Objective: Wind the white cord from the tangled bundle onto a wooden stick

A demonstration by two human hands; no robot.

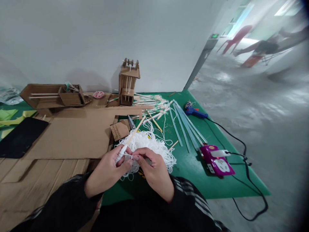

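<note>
Black striped sleeves are seen nearest. Just before the loose heap of white string (pixel 147 146), a thin wooden stick (pixel 132 135) wrapped with string is pinched in the left hand (pixel 109 169); the strand is nipped by the right hand (pixel 152 169). Snagging in the heap could be expected, loosening the winding.

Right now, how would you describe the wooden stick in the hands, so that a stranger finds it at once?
Start at the green table and find the heap of white string near its front edge. The stick rises out of that heap, slanting up to the right from the left hand. Unlike the loose sticks lying flat farther back, its lower end is wrapped in white string.
</note>
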